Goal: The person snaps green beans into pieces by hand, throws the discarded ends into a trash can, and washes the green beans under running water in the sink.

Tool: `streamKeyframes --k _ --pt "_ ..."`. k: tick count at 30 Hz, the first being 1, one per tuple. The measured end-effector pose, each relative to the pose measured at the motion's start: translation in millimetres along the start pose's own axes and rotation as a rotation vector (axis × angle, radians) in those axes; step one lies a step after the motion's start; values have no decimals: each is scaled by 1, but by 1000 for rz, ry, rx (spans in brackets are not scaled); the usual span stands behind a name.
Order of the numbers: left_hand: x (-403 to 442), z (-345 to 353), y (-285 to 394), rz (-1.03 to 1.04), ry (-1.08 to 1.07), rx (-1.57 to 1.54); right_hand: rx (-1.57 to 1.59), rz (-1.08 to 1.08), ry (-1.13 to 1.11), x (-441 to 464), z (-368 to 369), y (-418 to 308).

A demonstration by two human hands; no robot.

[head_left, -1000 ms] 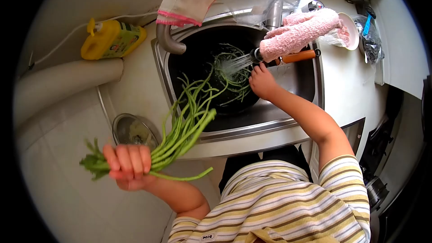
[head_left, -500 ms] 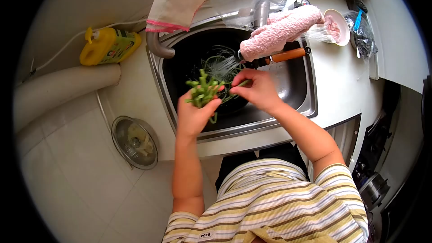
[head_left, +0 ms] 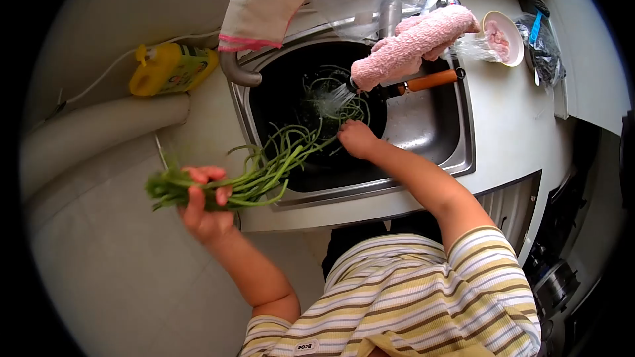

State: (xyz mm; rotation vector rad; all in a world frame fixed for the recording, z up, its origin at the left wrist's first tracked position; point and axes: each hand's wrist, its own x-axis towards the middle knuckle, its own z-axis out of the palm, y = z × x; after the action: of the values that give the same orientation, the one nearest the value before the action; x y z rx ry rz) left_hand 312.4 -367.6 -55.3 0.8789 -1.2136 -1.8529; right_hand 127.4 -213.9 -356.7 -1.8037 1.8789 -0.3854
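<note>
My left hand (head_left: pixel 210 215) is closed around a bunch of long green stalks (head_left: pixel 278 165), like garlic scapes or long beans. It is left of the sink (head_left: pixel 430 158), beyond the counter edge, with the loose ends trailing over the sink rim. My right hand (head_left: pixel 357 137) is closed low in the sink at the near side of a black wok (head_left: pixel 377 116), its fingers on more green stalks (head_left: pixel 350 109); the fingertips are partly hidden. Water sprays into the wok from a spout (head_left: pixel 350 84) under a pink towel (head_left: pixel 413 49).
The wok's wooden handle (head_left: pixel 426 82) points right. A curved pipe (head_left: pixel 238 73) and a hanging cloth (head_left: pixel 261 3) are at the sink's left. A yellow bottle (head_left: pixel 173 69) stands beyond. A bowl of meat (head_left: pixel 503 38) and a dark bag (head_left: pixel 544 49) lie at right.
My left hand has swung left and toward me, drawing the bunch out of the sink. My right hand has moved slightly left and down. The metal strainer at left no longer shows.
</note>
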Motion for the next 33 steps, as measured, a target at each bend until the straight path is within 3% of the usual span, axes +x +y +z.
streamKeyframes --k 2,3,6,10,12,13,14,16,18,19,22,24,25,28,30,32,33 --pt "-2 0 16 60 -112 -62 -242 -54 -39 2 23 -1" --pt "-4 0 22 103 -147 -121 -283 -11 -163 2 20 0" --pt "-12 -2 45 175 -193 -192 -223 110 -266 -2 4 6" --pt "-20 -4 70 218 -167 -243 -157 66 -262 -5 -27 4" --pt "-14 -2 60 188 -234 -171 442 164 169 -15 -58 2" --pt "-7 1 45 129 -265 -177 562 169 303 -20 -74 -2" --pt "1 6 25 70 -300 -185 554 169 307 -24 -90 -11" --pt "5 14 -31 96 -196 91 850 217 447 -31 -120 -41" --pt "0 32 -69 -125 -6 293 999 253 450 -27 -142 -72" --pt "-1 41 -87 -142 65 244 1117 252 480 -23 -145 -86" --pt "-4 45 -116 -159 150 172 1050 151 536 -13 -153 -112" --pt "-6 44 -124 -119 233 301 874 81 655 -9 -143 -117" --pt "-5 37 -124 -207 223 264 803 -1 703 -8 -137 -116" --pt "-7 21 -116 -221 256 155 804 -120 538 -11 -122 -98" --pt "-8 -15 -98 -160 170 -24 517 14 493 -8 -92 -54" --pt "-7 -26 -61 -32 -7 -184 -118 160 38 -10 -68 -4" --pt "-6 -25 -41 44 -123 -213 -258 95 -55 -14 -49 18"
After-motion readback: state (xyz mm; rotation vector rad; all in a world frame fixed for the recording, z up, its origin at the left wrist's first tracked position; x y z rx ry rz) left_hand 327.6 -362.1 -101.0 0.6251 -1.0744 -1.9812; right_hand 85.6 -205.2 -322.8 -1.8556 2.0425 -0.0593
